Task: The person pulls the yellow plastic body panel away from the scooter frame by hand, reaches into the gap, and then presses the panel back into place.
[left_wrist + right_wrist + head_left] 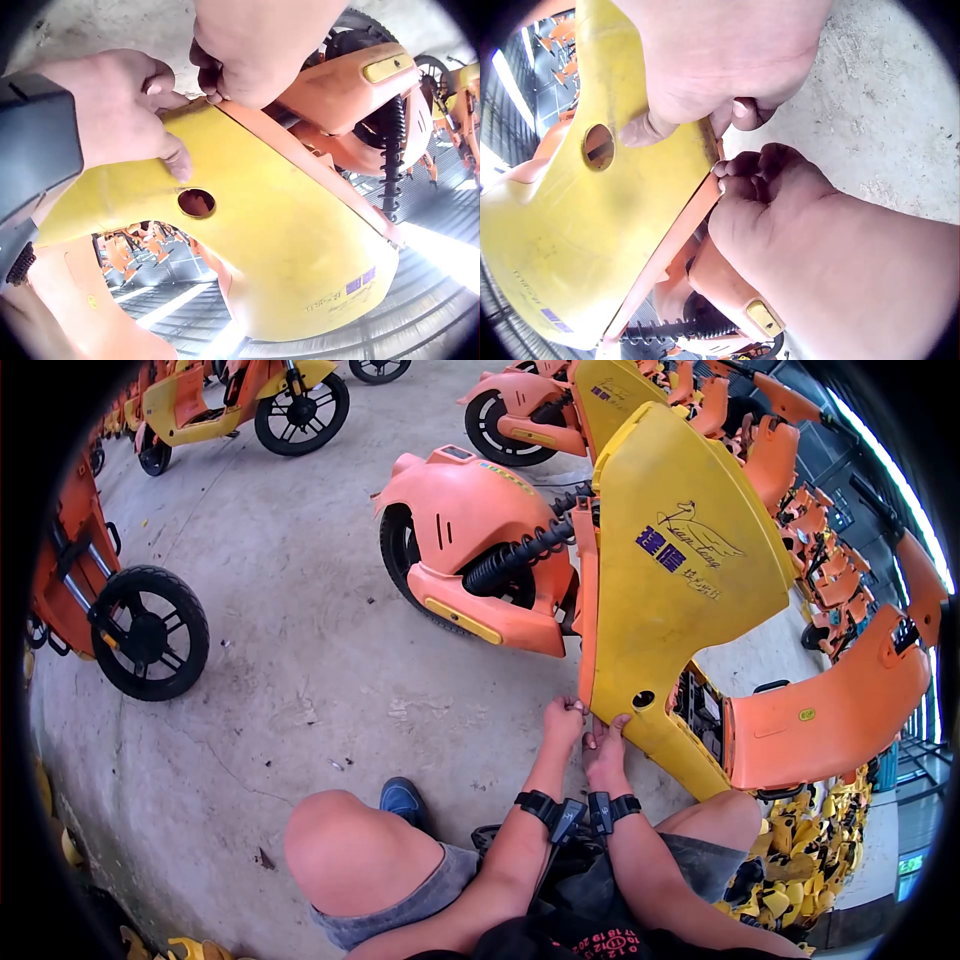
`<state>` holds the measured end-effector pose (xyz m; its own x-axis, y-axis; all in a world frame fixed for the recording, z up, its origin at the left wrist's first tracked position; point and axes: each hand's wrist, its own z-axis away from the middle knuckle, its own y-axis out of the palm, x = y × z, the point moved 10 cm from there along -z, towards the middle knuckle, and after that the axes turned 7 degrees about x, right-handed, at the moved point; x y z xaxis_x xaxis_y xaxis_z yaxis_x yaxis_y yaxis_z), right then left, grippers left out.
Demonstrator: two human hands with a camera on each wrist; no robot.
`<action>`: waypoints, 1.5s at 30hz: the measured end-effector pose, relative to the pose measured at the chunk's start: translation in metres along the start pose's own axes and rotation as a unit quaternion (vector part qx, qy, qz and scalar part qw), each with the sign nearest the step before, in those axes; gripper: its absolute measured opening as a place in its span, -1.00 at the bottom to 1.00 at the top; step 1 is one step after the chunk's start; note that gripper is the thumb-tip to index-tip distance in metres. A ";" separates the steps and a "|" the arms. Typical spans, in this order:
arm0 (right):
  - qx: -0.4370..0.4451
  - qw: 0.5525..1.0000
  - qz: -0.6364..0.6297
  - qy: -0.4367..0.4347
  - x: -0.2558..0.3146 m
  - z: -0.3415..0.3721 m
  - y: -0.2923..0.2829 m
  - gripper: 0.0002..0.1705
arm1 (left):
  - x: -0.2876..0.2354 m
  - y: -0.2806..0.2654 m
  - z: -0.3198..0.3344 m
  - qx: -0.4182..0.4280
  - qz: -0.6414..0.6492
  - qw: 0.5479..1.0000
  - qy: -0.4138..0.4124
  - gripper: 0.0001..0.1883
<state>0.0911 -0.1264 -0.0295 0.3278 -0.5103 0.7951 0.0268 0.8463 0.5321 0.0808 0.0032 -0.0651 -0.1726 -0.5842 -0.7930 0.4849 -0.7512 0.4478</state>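
A yellow side panel point(680, 550) covers the flank of an orange scooter standing in front of me; the panel has a round hole point(196, 203) near its lower edge. An orange trim strip point(676, 238) runs along the panel's edge. My left hand point(562, 722), fingers curled, pinches at the lower end of this strip, where it meets the panel's corner. Beside it, my right hand point(604, 748) grips the panel's lower edge. Its thumb point(639, 131) presses the yellow face close to the hole, and its other fingers curl round the edge, partly hidden.
The scooter's rear wheel point(398, 545) and black shock absorber point(520, 555) lie beyond the panel. Another scooter's wheel point(150, 633) stands at the left on the concrete floor point(300, 660). Many yellow parts point(800, 860) are piled at the lower right.
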 end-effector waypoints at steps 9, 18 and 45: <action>0.003 1.000 0.007 -0.012 0.002 0.000 0.001 -0.24 | 0.000 0.001 -0.004 0.050 0.004 0.998 -0.033 -0.82; 0.015 1.000 -0.005 -0.011 0.000 -0.001 0.001 -0.25 | -0.004 -0.001 -0.003 0.057 0.001 0.997 0.054 -0.86; 0.014 1.000 -0.005 -0.012 -0.003 -0.006 -0.005 -0.24 | -0.028 -0.010 0.020 -0.102 -0.150 0.980 0.080 -0.87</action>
<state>0.0953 -0.1286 -0.0364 0.3040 -0.5230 0.7962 0.0027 0.8363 0.5483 0.0638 0.0207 -0.0386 -0.2046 -0.2777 -0.9386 0.5962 -0.7959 0.1055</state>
